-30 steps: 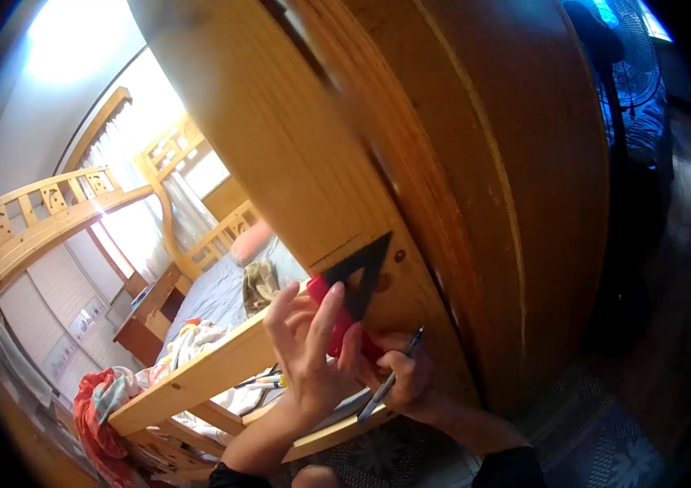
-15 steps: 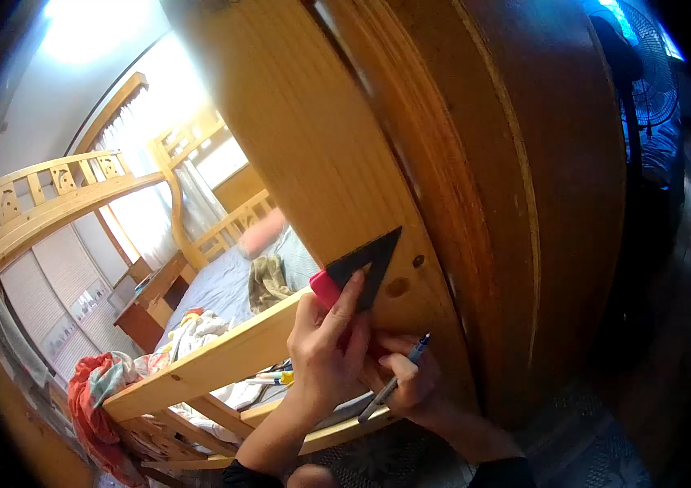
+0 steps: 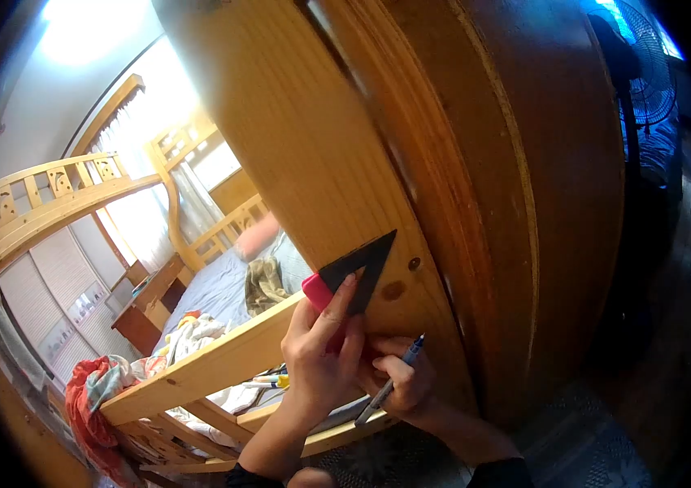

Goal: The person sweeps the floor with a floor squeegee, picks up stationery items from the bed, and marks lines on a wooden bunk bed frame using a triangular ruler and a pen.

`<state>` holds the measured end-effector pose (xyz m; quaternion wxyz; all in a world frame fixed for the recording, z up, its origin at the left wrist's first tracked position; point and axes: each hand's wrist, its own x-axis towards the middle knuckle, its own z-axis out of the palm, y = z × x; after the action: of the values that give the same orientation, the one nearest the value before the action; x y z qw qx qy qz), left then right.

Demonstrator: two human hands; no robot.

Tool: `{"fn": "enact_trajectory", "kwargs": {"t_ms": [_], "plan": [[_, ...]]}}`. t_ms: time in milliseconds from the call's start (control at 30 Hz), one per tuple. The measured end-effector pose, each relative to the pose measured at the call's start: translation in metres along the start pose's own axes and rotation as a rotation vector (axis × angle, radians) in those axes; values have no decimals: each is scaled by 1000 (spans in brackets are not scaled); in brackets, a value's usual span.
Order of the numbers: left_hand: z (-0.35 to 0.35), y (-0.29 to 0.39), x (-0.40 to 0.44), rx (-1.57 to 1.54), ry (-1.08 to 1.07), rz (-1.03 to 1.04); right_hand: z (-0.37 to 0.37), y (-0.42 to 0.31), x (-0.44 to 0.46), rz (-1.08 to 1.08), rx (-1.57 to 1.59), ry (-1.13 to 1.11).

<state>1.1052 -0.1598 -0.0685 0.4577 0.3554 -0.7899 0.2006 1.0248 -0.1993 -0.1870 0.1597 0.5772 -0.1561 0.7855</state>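
Against the face of a wooden bed post (image 3: 313, 146), my left hand (image 3: 319, 346) presses a black triangular set square (image 3: 370, 272) with a pink-red base (image 3: 315, 289). The base sits at the post's left edge, and the square's tip points up and right. My fingers are closed round its lower part, which they partly hide. Just right of it, my right hand (image 3: 406, 382) grips a grey marker pen (image 3: 390, 380) with a dark blue end. That end points up, apart from the post's surface as far as I can see.
A wooden bed rail (image 3: 199, 366) runs left from the post, with red-and-white cloth (image 3: 89, 398) draped over its end. Bedding (image 3: 228, 285) lies behind. A brown wooden panel (image 3: 524, 203) stands close on the right, and a fan (image 3: 650, 81) is beyond it.
The set square and both hands appear slightly further left, along with the post, as the view shifts a little. Both hands keep their holds.
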Motion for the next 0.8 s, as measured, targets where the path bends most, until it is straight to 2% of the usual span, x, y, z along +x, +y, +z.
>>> {"fn": "enact_trajectory", "kwargs": {"t_ms": [367,467,633,700,800], "plan": [[-5,3,-1,-50,-80,-119,-3,0,8,14,16,-7],[-3,-1,-1,-53,-39,-47,0,0,10,9,30,-1],[-4,2,0,-15,-42,-60,-7,-3,23,28,29,-75],[-5,4,0,19,-55,-69,-6,-1,29,111,149,-54],[-6,7,1,70,-87,-95,-5,7,33,119,171,-66]]}}
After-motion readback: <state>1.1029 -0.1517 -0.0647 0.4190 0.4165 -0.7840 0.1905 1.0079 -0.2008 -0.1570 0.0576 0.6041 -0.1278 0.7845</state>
